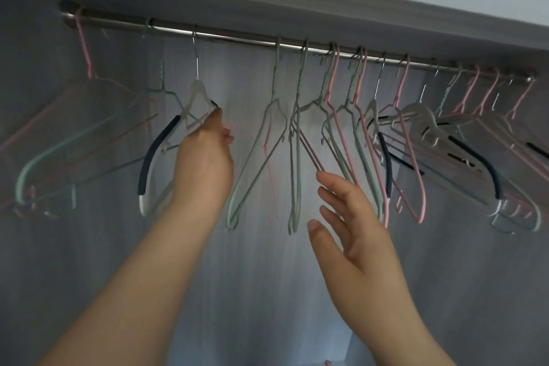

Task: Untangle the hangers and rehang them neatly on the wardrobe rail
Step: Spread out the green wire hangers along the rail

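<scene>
A white hanger (196, 89) with navy pads hangs by its metal hook on the wardrobe rail (237, 38), left of centre. The left hand (205, 157) grips its shoulder. The right hand (353, 232) is spread wide and holds nothing, just beside the green wire hangers (276, 68) mid-rail. The crowded hangers (421, 116) at the right end overlap too much to count. The far-left hangers (26, 175) are blurred.

Both bare forearms reach up and forward. The left hand (205, 157) is the higher one, its back toward the camera and its fingers curled round a white hanger (196, 89). The right hand (353, 232) is lower, its fingers (334, 184) straight and spread, holding nothing.
</scene>
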`<action>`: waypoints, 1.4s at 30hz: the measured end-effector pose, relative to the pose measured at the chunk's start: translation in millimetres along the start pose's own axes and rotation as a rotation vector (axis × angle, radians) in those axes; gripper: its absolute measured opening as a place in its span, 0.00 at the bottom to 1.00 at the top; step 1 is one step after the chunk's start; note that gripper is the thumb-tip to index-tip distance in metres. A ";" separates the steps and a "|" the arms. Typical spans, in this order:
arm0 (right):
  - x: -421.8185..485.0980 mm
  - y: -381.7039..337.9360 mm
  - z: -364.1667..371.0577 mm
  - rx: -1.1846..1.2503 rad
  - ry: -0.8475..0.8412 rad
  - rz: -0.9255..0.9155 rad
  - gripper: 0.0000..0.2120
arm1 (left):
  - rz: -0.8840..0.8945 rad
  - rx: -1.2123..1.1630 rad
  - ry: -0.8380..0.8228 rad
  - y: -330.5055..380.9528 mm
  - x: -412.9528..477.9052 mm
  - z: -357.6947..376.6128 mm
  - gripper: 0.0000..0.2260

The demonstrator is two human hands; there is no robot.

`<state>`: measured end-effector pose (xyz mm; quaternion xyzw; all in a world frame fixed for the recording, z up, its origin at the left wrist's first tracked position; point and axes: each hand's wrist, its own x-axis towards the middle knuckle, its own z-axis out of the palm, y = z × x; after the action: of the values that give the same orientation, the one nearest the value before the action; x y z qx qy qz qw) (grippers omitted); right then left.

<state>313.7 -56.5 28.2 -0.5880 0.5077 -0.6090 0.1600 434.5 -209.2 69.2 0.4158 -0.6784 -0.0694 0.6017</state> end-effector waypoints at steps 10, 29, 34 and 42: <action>-40.7 17.2 6.2 0.075 -0.100 -0.023 0.08 | -0.077 0.075 0.021 -6.1 -86.3 -40.4 0.18; -65.8 175.8 34.0 -0.557 -0.673 0.286 0.29 | -0.472 -0.431 0.257 -66.6 -284.5 -158.3 0.12; -66.6 188.0 -10.1 -0.664 -0.822 0.208 0.10 | -0.602 -0.633 0.281 -65.0 -309.7 -159.5 0.11; -55.3 153.7 -59.6 -0.510 -0.718 0.219 0.10 | -1.325 -0.213 -0.152 -113.5 -318.4 -98.8 0.24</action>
<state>213.7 -53.7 -114.1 -0.7254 0.6131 -0.2016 0.2395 553.2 -36.1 -213.6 0.6765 -0.3099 -0.5193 0.4203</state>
